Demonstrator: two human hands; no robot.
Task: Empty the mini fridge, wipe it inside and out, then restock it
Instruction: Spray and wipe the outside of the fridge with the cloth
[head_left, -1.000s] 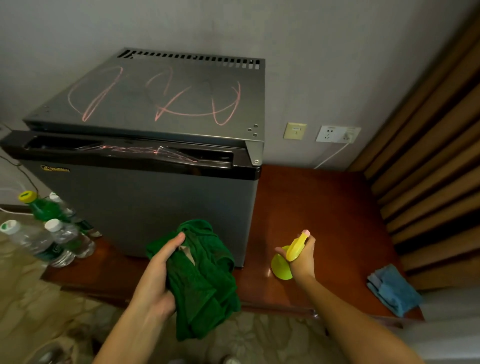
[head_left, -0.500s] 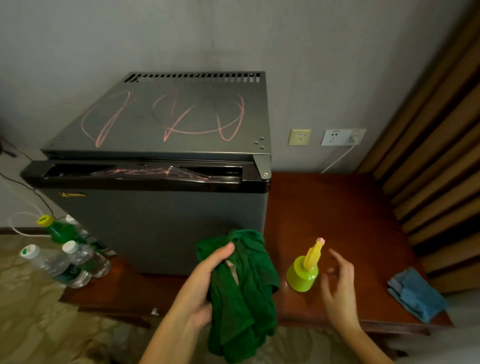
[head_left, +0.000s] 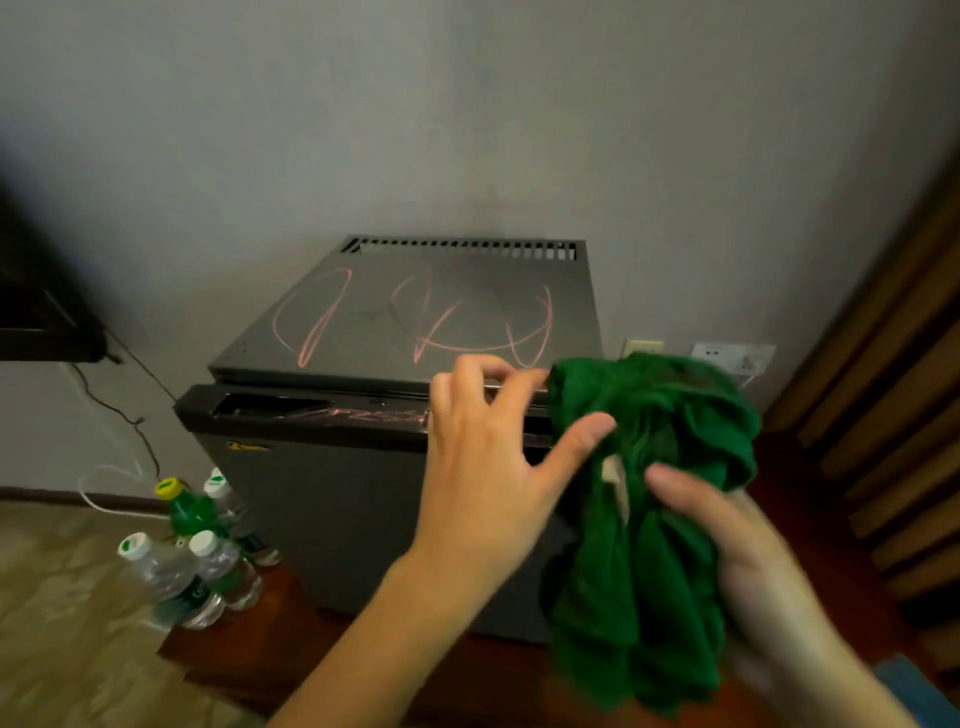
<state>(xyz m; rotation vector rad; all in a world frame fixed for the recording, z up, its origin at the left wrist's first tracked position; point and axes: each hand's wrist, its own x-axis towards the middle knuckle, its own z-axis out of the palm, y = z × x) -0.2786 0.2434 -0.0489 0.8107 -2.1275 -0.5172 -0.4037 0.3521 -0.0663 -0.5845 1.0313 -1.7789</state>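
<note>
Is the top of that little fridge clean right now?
No, pink scribbles run across the dark top of the mini fridge.

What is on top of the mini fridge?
Only pink scribbles and rear vent slots show on the mini fridge top. Its front right corner is covered by the left hand and green cloth.

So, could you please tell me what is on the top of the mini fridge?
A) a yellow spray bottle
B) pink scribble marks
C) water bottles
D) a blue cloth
B: pink scribble marks cross the mini fridge's dark top; the water bottles stand beside it, the green cloth is held in front.
</note>
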